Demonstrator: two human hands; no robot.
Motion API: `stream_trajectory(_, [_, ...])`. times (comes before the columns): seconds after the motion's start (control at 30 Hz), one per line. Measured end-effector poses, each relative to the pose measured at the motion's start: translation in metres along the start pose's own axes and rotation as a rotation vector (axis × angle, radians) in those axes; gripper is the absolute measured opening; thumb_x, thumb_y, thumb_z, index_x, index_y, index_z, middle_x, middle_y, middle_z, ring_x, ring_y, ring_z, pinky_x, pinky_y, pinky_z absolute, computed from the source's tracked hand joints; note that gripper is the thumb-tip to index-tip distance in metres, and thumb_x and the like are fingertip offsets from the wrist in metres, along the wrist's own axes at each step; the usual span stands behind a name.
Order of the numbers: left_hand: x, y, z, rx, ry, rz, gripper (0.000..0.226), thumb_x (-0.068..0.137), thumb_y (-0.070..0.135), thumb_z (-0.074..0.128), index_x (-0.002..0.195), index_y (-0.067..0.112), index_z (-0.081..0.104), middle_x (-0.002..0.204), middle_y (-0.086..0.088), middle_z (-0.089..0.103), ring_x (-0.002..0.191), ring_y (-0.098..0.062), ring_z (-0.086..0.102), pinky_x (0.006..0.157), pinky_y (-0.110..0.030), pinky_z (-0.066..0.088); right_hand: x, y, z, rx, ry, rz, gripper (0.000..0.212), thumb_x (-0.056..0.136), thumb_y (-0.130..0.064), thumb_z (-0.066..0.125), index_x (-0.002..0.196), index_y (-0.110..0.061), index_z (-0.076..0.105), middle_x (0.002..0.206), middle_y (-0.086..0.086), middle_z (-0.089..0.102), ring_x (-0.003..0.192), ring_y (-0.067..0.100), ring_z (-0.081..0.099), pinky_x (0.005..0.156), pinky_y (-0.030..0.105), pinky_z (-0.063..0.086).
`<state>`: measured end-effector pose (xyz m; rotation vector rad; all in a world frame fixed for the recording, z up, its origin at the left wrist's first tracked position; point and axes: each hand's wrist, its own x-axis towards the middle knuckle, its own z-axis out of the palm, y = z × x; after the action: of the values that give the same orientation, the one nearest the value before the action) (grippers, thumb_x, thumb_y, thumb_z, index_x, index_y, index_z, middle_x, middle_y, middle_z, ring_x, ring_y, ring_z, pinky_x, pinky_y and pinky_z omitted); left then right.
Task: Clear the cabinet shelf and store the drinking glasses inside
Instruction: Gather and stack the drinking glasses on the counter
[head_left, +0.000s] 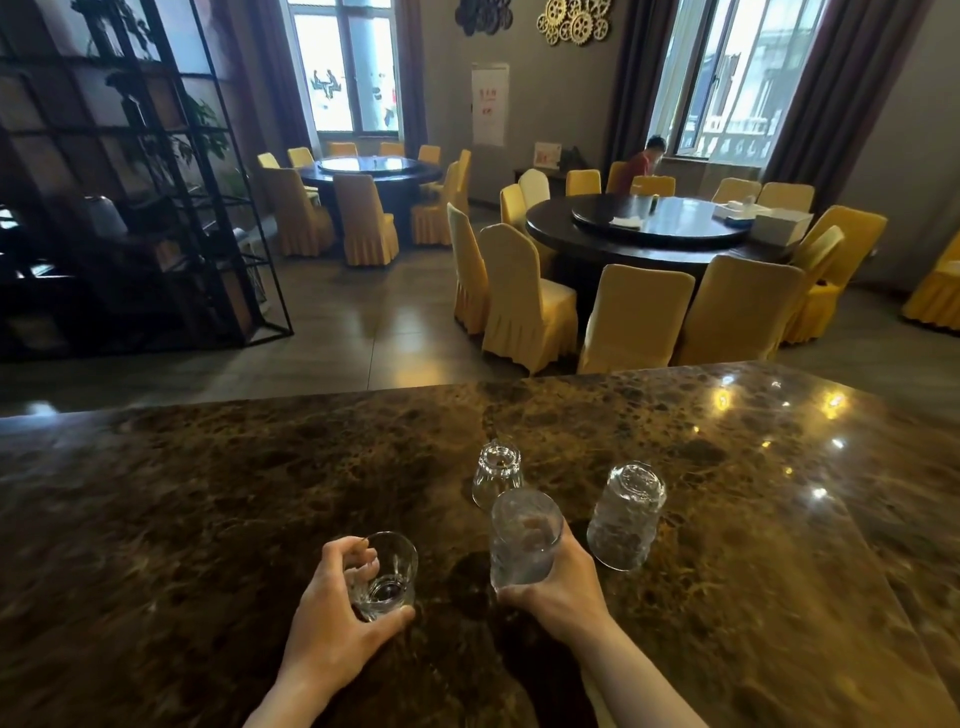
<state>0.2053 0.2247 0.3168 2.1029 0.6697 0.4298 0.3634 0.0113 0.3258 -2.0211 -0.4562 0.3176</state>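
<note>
Four drinking glasses stood or were held over the marble counter (208, 493). The left hand (332, 618) was wrapped around a short tumbler (387, 577); the right hand (561, 587) clasped a tall textured glass (524, 535). At twelve o'clock sat a small glass (497, 474), apparently inverted; at two o'clock, an upturned textured glass (626, 514).

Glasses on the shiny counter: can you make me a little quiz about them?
1. How many glasses are on or over the counter?
2. True or false: the left hand holds the short glass.
3. The textured glass standing free is: A) upside down, B) lying on its side.

Key: 1. Four: the small glass also stands free, and the right hand holds the tall glass. 2. True. 3. A.
</note>
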Motion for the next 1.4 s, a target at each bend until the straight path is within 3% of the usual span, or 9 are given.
stream_trajectory(0.13, [-0.003,0.013,-0.014,0.004,-0.074,-0.008,0.123,0.047,0.057,0.093,0.147,0.034,0.024,0.135,0.011,0.046,0.123,-0.009,0.052,0.107,-0.046,0.043,-0.006,-0.007,-0.006,-0.009,-0.038,0.024,0.087,0.043,-0.027,0.096,0.112,-0.045,0.045,0.114,-0.014,0.060,0.106,-0.001,0.058,0.081,0.006,0.046])
stream_trajectory(0.27, [0.004,0.043,-0.029,0.045,0.085,0.129,0.091,0.069,0.062,0.073,0.145,0.034,0.032,0.139,0.006,0.052,0.125,-0.011,0.052,0.098,-0.041,0.047,-0.018,-0.030,-0.031,-0.127,-0.065,0.031,0.104,0.055,-0.032,0.093,0.144,-0.023,0.039,0.132,-0.008,0.055,0.124,0.011,0.052,0.105,0.032,0.046])
stream_trajectory(0.4, [0.045,0.097,-0.028,0.153,0.129,0.333,0.055,0.082,0.052,0.068,0.130,0.031,0.052,0.127,0.012,0.059,0.115,-0.006,0.057,0.090,-0.030,0.050,-0.023,-0.064,-0.073,-0.415,0.078,-0.166,0.046,0.070,-0.013,0.071,0.112,-0.028,0.060,0.090,-0.012,0.062,0.082,0.007,0.062,0.074,0.033,0.056])
stream_trajectory(0.53, [0.103,0.145,0.006,0.455,-0.122,0.383,0.053,0.086,0.046,0.071,0.133,0.038,0.047,0.131,0.011,0.052,0.119,-0.010,0.052,0.096,-0.036,0.048,0.006,-0.082,-0.106,-0.781,0.253,-0.372,0.044,0.078,-0.007,0.067,0.116,-0.027,0.059,0.104,-0.007,0.057,0.098,0.015,0.054,0.084,0.029,0.051])
stream_trajectory(0.67, [0.146,0.163,0.053,0.720,-0.380,0.356,0.082,0.080,0.043,0.079,0.147,0.042,0.032,0.150,0.001,0.039,0.136,-0.023,0.042,0.110,-0.043,0.041,0.046,-0.072,-0.122,-1.059,-0.031,-0.221,0.084,0.073,-0.020,0.082,0.145,-0.031,0.039,0.148,0.007,0.039,0.142,0.032,0.029,0.117,0.047,0.027])
stream_trajectory(0.77, [0.165,0.161,0.081,0.945,-0.533,0.342,0.103,0.076,0.031,0.084,0.153,0.047,0.018,0.163,-0.007,0.018,0.147,-0.032,0.026,0.115,-0.049,0.034,0.066,-0.062,-0.121,-1.122,-0.239,-0.074,0.095,0.076,-0.023,0.082,0.151,-0.037,0.025,0.161,0.009,0.020,0.150,0.036,0.009,0.116,0.058,0.022])
stream_trajectory(0.9, [0.176,0.151,0.108,1.084,-0.645,0.360,0.099,0.080,0.013,0.078,0.152,0.048,0.020,0.163,-0.009,0.018,0.145,-0.035,0.029,0.111,-0.048,0.040,0.075,-0.050,-0.116,-1.164,-0.313,-0.028,0.079,0.084,-0.020,0.075,0.149,-0.035,0.033,0.154,0.011,0.029,0.140,0.037,0.029,0.104,0.052,0.040])
stream_trajectory(1.2, [0.179,0.137,0.109,0.894,-0.426,0.392,0.065,0.070,0.041,0.086,0.126,0.038,0.053,0.120,0.003,0.056,0.109,-0.022,0.058,0.081,-0.031,0.043,0.065,-0.046,-0.122,-1.141,-0.285,-0.101,0.071,0.081,-0.014,0.077,0.142,-0.024,0.040,0.143,0.010,0.038,0.126,0.032,0.040,0.098,0.043,0.047])
stream_trajectory(1.4, [0.169,0.168,0.072,0.331,-0.149,0.220,0.065,0.060,0.058,0.087,0.111,0.037,0.054,0.109,0.010,0.061,0.095,-0.011,0.058,0.077,-0.032,0.047,0.060,-0.041,-0.128,-1.079,-0.183,-0.128,0.070,0.078,-0.016,0.080,0.138,-0.021,0.045,0.132,0.007,0.047,0.122,0.028,0.046,0.094,0.040,0.050])
